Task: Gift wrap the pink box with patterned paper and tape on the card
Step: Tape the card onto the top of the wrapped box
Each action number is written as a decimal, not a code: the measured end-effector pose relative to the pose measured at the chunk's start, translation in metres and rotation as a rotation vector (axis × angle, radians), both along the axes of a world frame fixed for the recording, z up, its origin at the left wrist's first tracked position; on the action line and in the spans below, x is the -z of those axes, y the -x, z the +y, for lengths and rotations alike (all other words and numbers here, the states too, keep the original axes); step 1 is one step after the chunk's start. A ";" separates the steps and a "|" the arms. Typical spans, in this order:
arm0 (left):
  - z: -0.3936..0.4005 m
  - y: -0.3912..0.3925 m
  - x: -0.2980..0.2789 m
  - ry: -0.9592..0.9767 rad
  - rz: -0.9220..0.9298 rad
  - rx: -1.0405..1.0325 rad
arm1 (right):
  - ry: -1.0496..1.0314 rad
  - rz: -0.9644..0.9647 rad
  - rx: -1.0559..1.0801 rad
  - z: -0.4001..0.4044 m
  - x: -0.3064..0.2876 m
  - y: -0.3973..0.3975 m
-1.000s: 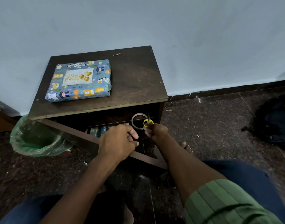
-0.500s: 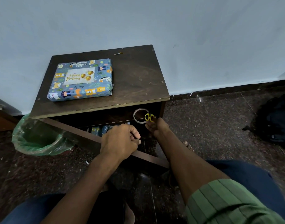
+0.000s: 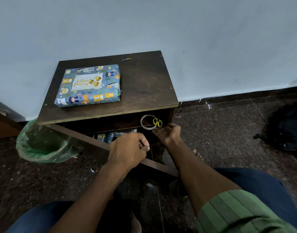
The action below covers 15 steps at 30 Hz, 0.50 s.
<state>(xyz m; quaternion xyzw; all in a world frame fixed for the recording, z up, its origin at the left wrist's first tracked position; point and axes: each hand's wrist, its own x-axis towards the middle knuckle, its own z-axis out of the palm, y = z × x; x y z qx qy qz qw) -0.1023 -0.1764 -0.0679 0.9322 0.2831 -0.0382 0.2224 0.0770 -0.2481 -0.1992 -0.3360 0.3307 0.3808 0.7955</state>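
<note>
Card (image 3: 87,82) on wrapped box (image 3: 88,86): "Happy Birthday".

Scissors (image 3: 157,122): only yellow handles show just beyond the right hand (image 3: 167,134); blades lost in shadow.
Paper roll (image 3: 109,137): mostly hidden behind the left hand (image 3: 129,149) (inside the dark cabinet (image 3: 144,84)).
Backpack (image 3: 289,130): far right, cut off by the edge.

Pale blue-grey plaster wall (image 3: 178,27) w/ dark skirting; dark speckled stone floor (image 3: 228,132); dark brown wooden cabinet (image 3: 144,84) against wall.

Dark wooden cabinet (image 3: 144,84) top bears wrapped box (image 3: 88,96).
</note>
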 end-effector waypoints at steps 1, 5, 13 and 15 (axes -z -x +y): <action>0.000 0.000 0.000 -0.001 0.003 0.003 | -0.013 0.003 -0.001 0.000 -0.002 0.001; 0.002 -0.001 0.003 -0.010 0.002 0.013 | -0.037 0.004 -0.020 -0.002 -0.007 0.003; -0.001 0.006 0.002 -0.050 -0.078 0.120 | -0.094 -0.039 -0.076 -0.012 -0.011 0.005; -0.001 0.008 -0.001 0.015 -0.107 0.211 | -0.055 -0.043 -0.083 -0.023 -0.013 0.007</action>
